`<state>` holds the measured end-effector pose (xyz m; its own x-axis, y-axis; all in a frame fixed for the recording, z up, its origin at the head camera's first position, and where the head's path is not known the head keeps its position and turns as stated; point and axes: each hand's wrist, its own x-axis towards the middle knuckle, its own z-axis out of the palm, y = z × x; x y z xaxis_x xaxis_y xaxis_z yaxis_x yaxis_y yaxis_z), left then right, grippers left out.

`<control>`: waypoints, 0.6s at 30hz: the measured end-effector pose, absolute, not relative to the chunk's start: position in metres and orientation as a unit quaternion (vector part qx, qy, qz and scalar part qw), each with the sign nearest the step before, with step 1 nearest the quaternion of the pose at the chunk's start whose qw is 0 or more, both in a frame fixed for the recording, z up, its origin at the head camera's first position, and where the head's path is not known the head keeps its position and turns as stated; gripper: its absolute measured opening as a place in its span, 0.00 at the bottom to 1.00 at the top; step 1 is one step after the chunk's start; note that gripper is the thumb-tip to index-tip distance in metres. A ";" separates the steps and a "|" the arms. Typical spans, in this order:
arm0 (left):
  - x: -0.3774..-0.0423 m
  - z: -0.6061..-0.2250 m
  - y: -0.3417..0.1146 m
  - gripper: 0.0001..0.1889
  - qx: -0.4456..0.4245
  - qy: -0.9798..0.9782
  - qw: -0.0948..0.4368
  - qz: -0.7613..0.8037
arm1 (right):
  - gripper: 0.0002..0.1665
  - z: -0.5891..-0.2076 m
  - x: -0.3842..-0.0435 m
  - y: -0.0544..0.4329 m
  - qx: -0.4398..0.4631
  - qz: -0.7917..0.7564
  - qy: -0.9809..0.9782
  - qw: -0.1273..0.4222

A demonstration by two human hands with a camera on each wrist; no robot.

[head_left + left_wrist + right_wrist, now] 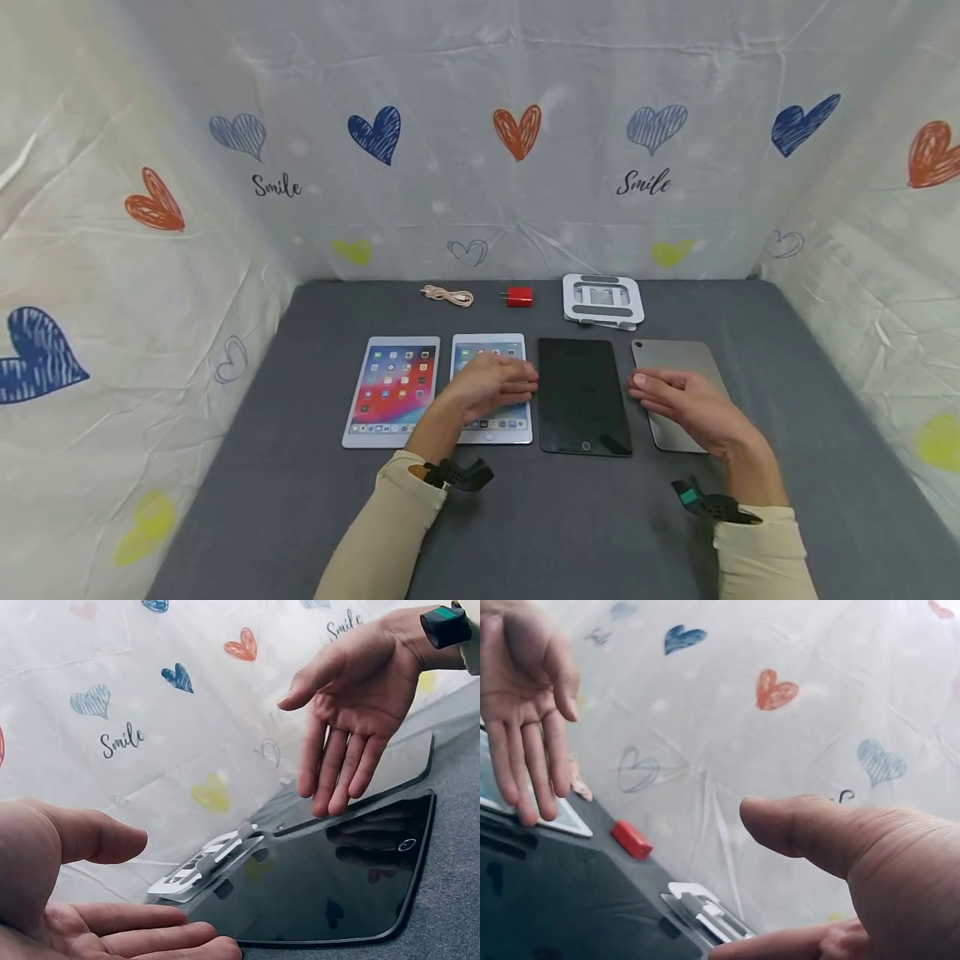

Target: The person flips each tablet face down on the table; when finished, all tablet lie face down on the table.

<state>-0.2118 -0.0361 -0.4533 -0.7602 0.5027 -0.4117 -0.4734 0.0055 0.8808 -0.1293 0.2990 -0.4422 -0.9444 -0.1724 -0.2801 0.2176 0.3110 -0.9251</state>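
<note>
Tablet, black (585,392), lies flat on tabletop (562,533) between left hand (487,387) and right hand (686,404), long axis front-to-back, home button (586,446) nearest person; probably face-up for screen visibility. Left wrist: both grips empty, fingers fairly straight, thumbs spread wide. Right wrist: same, palms inward.

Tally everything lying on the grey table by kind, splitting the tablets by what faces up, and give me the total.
Tablets with lit screens: 2
Tablet with dark screen: 1
Tablet lying back up: 1
Coiled cable: 1
Red plug: 1
Folded stand: 1
Total: 7
</note>
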 end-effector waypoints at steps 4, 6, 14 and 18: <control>-0.210 -0.455 -0.032 0.22 0.015 0.623 0.346 0.702 | 0.44 -0.447 -0.132 0.295 0.022 -0.570 0.802 0.179; -0.210 -0.454 -0.032 0.23 0.019 0.629 0.347 0.696 | 0.45 -0.448 -0.133 0.293 0.026 -0.564 0.804 0.184; -0.212 -0.453 -0.028 0.28 0.012 0.639 0.351 0.684 | 0.44 -0.448 -0.136 0.288 0.040 -0.557 0.807 0.190; -0.215 -0.454 -0.027 0.29 0.010 0.642 0.359 0.677 | 0.44 -0.449 -0.136 0.290 0.050 -0.567 0.800 0.189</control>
<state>-0.2148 -0.0266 -0.4539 -0.7423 0.4989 -0.4473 -0.4731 0.0825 0.8771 -0.1360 0.2897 -0.4493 -0.9238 -0.1342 -0.3585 0.2939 0.3513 -0.8889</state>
